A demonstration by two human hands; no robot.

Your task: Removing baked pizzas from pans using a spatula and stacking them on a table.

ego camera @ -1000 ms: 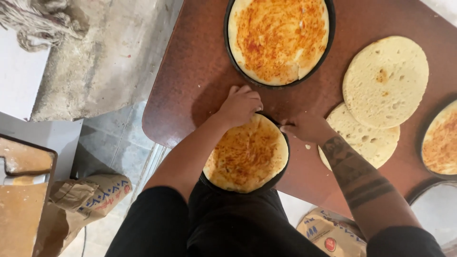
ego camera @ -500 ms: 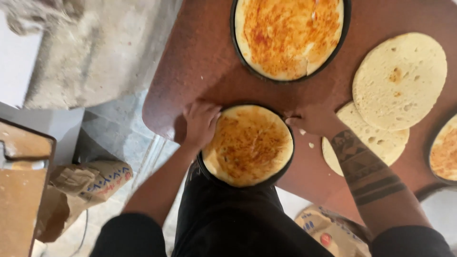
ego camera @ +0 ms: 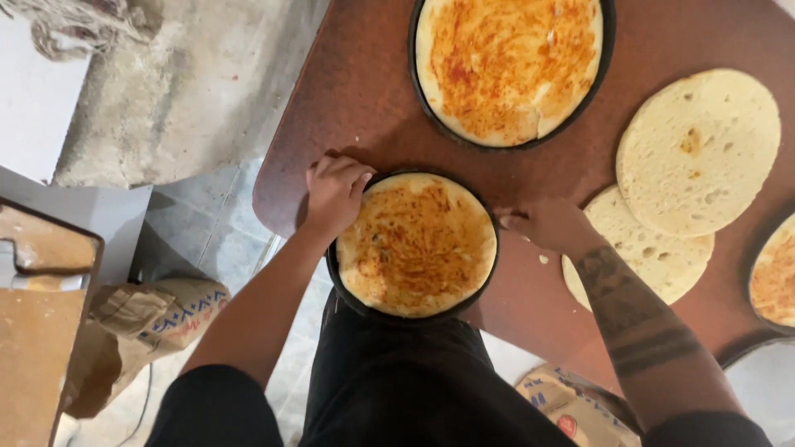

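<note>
While we hold the near pan (ego camera: pixel 411 308) by its rim, the left hand (ego camera: pixel 335 194) curls over the left edge and the right hand (ego camera: pixel 546 225) presses fingertips against the right edge, so both are grasping the pan from opposite sides and neither hangs loose. It sits at the table's (ego camera: pixel 348 91) near edge, partly overhanging toward our body, so we judge that the sound way to handle it is to keep it level, grip evenly on both sides and keep thumbs off the sauced top (a tilt would likely slide the round inside). This dark round pan holds a pizza base (ego camera: pixel 418 244) spread with orange-red sauce almost to its pale border. Beyond it, apart from it, a second dark pan (ego camera: pixel 431 116) holds a larger sauced base (ego camera: pixel 509 62). To the right, two bare baked bases (ego camera: pixel 696 149) lie overlapping straight on the table, and another sauced pan (ego camera: pixel 774 277) shows at the right edge.
</note>
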